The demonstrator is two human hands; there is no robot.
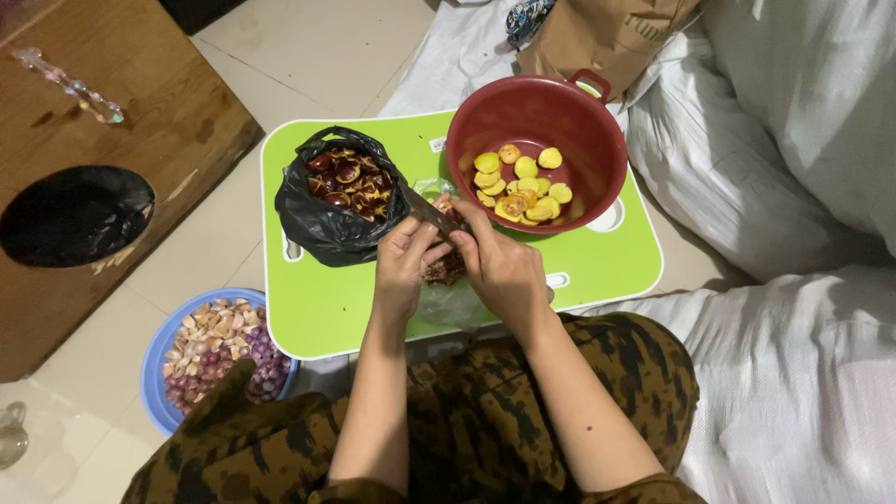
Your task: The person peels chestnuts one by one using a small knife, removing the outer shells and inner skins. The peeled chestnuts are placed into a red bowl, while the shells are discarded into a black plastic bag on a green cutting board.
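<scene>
My right hand grips a knife whose blade points up and left over the green folding tray table. Close against it, my left hand pinches a small brown chestnut at the blade; most of the nut is hidden by fingers. A black plastic bag of dark brown chestnuts lies just left of the hands. Behind my right hand stands a red bowl with several peeled yellow chestnuts. Brown shell bits lie on clear plastic under my hands.
A blue basin of shells and peelings sits on the tiled floor at lower left. A wooden board with a black bag on it lies at the left. White sacks and a brown paper bag crowd the right and back.
</scene>
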